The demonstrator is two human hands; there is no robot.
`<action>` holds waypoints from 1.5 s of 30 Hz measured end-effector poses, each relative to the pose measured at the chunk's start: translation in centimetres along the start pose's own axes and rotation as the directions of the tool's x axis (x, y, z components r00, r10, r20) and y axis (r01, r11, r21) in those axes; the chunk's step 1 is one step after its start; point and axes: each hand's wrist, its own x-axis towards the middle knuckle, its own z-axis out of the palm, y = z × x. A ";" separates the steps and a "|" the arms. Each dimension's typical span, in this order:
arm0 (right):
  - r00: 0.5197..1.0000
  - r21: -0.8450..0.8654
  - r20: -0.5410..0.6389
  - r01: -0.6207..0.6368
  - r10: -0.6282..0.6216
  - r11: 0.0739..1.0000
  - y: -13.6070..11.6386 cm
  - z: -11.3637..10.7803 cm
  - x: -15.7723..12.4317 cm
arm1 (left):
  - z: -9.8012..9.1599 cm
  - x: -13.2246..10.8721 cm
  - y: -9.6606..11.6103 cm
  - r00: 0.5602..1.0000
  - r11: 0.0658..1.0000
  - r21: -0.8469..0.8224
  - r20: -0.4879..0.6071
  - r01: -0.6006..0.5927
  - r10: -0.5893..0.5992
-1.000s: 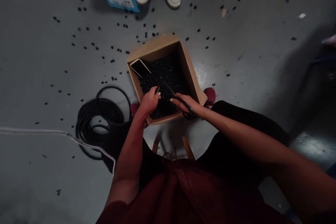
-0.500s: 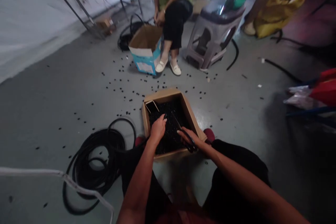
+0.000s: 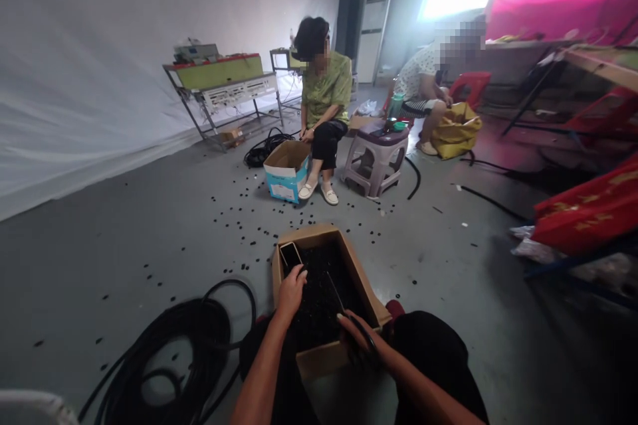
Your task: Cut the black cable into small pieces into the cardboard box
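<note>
An open cardboard box sits on the floor between my knees, filled with small black pieces. A phone leans inside its far left corner. My left hand is over the box near the phone, its fingers pinched on what looks like a small black piece. My right hand grips black-handled scissors at the box's near right corner, with the blades pointing up into the box.
A coil of black cable lies to my left. Black pieces are scattered across the grey floor. Ahead, a seated person sits beside a blue-and-white box, near a plastic stool. Another person sits further back.
My view has tilted up from the floor to take in the room. Both hands remain over the box, and the right hand still holds the scissors.
</note>
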 end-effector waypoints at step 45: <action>0.984 -0.491 0.137 0.169 -0.116 0.855 -6.2 -7.2 10.6 | 3.6 8.1 2.4 0.974 0.994 -0.107 0.224 -0.009 0.033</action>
